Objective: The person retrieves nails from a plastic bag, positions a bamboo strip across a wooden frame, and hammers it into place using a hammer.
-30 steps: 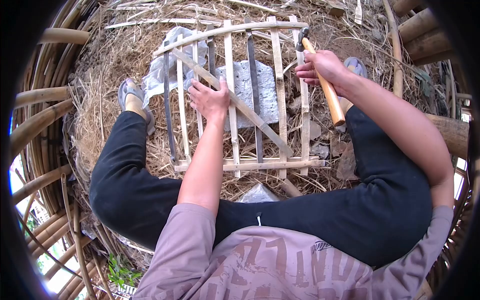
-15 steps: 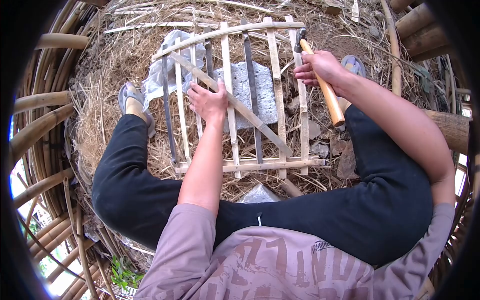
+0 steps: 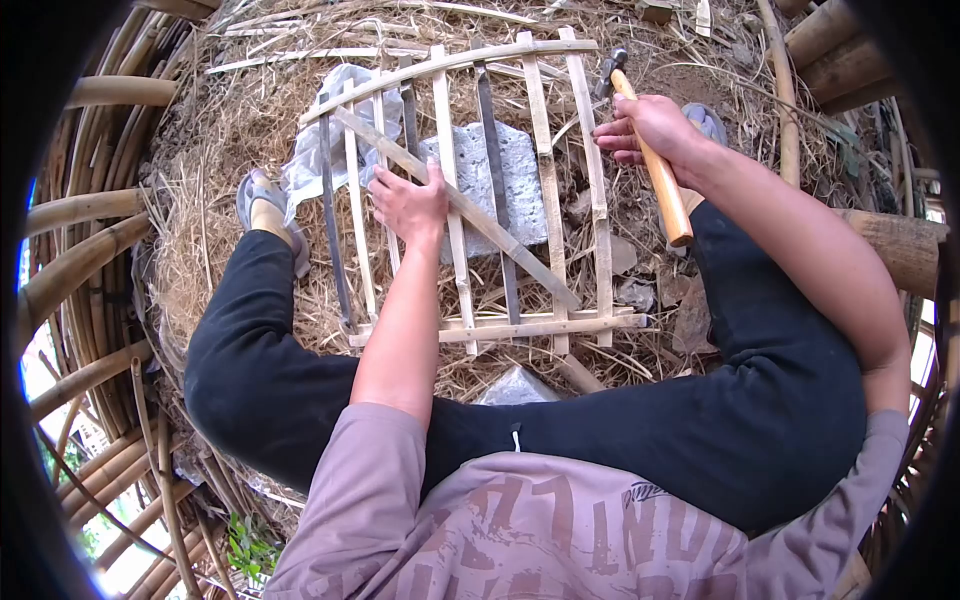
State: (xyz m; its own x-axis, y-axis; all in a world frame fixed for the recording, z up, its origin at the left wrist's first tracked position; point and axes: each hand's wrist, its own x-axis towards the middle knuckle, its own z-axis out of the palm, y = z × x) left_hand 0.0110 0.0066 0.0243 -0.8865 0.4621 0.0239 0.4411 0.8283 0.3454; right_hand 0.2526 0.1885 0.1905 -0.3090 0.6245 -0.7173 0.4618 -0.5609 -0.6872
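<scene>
Straw-littered ground [image 3: 225, 150] spreads beneath you, with bamboo poles [image 3: 85, 212] stacked along both sides and the edges of the round view fading to black; you sit with your knees bent wide apart, wearing dark trousers [image 3: 270, 375] and a mauve printed T-shirt [image 3: 600, 540]; your left foot, in a grey sandal [image 3: 247, 205], rests to the left.

Between your legs lies a wooden lattice [image 3: 495, 170]; its pale slats [image 3: 548, 180] and three dark slats [image 3: 333, 220] run away from you, joined by a slightly bowed crossbar [image 3: 500, 52] at the far end and a straighter crossbar [image 3: 590, 323] at the near end; a loose-looking diagonal strip [image 3: 510, 247] lies across the slats, from the far left corner down toward the near right, its lower end just short of the near crossbar.

Your left grip [image 3: 408, 205] rests on the middle-left of the lattice, against the diagonal strip, fingers spread forward; whether it clenches any piece you cannot tell from this angle. Your right grip [image 3: 650, 135] grasps a hammer [image 3: 660, 175] by its wooden handle, the fingers only loosely curled; the dark head points away from you, just right of the lattice's far right corner.

Under the lattice sits a pitted grey block [image 3: 525, 195]; a crumpled clear plastic bag [image 3: 305, 165] lies at the left, partly beneath the slats; a pale stone [image 3: 515, 388] pokes out just before your trousers.
</scene>
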